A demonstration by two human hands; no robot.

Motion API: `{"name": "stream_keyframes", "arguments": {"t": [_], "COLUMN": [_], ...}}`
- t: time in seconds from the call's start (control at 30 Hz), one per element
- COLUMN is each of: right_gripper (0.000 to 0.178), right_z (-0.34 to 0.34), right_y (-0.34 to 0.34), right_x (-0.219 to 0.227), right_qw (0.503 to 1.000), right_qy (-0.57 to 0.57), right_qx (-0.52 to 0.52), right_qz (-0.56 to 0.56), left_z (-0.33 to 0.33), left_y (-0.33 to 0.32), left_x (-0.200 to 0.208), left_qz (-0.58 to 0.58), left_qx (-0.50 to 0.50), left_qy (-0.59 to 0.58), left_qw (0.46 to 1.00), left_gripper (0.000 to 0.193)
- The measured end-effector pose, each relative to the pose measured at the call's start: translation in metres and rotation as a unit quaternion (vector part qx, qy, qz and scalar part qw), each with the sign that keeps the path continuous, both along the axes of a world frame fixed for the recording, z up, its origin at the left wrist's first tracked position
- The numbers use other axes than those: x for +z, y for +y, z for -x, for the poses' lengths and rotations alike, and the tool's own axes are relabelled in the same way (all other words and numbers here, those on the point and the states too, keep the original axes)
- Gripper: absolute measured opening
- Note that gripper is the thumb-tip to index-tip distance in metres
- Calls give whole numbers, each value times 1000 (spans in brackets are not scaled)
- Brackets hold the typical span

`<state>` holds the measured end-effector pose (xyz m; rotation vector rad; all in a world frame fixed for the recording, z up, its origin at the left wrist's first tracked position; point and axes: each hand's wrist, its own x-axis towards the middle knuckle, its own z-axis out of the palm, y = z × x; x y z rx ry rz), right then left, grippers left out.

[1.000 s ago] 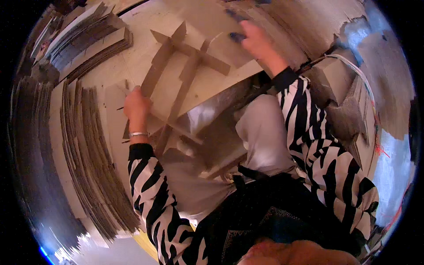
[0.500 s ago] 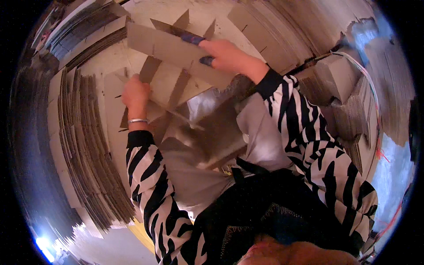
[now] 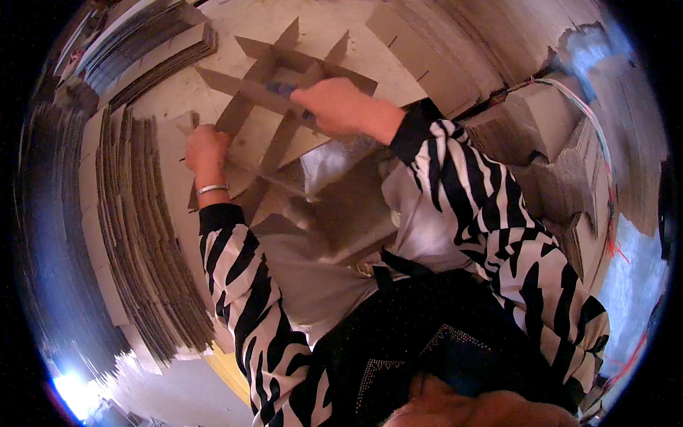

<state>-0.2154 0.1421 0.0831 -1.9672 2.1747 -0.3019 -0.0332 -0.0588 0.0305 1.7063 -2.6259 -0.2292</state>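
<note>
Slotted cardboard strips cross one another in a divider grid [image 3: 274, 139], standing on edge in front of me. My right hand [image 3: 338, 107], with dark coverings on some fingertips, is closed on a cardboard strip [image 3: 231, 84] that lies across the middle of the grid. Part of that strip is hidden behind the hand. At the grid's left side my left hand [image 3: 207, 148], a silver bracelet at its wrist, is closed on the edge of the divider; its fingertips are partly hidden. Another crosswise strip [image 3: 356, 78] stands at the far side.
A long stack of cardboard strips [image 3: 139, 235] stands on the left, with another stack [image 3: 153, 67] at the far left. Wide slotted sheets [image 3: 413, 53] lie at the far right. Cardboard piles [image 3: 548, 185] and a bundle of cables [image 3: 594, 132] are on the right.
My right hand has come down and slightly left with the strip, which now sits lower among the crossing strips. The left hand has shifted slightly left and down.
</note>
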Motion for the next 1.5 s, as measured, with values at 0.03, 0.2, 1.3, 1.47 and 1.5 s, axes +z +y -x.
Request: {"name": "stream_keyframes", "arguments": {"t": [0.03,0.2,1.3,1.47,1.5], "right_gripper": [36,34,30,40,42], "right_z": [-6,-9,80,73,46], "right_y": [-1,-12,10,10,-5], "right_x": [-6,-17,-48,-89,-76], "right_qw": [1000,1000,930,914,832], "right_qy": [-8,-16,-140,-372,-526], "right_qx": [1,0,-316,-154,-176], "right_qz": [-12,10,122,46,8], "left_z": [-2,-26,-97,5,14], "left_y": [0,-2,-3,51,71], "left_x": [0,-9,51,8,-1], "left_qz": [1,29,-53,-231,-236], "left_qx": [0,-26,8,-271,-285], "left_qy": [-6,17,143,238,230], "left_qw": [1000,999,988,904,900], "left_gripper": [29,31,47,54,67]}}
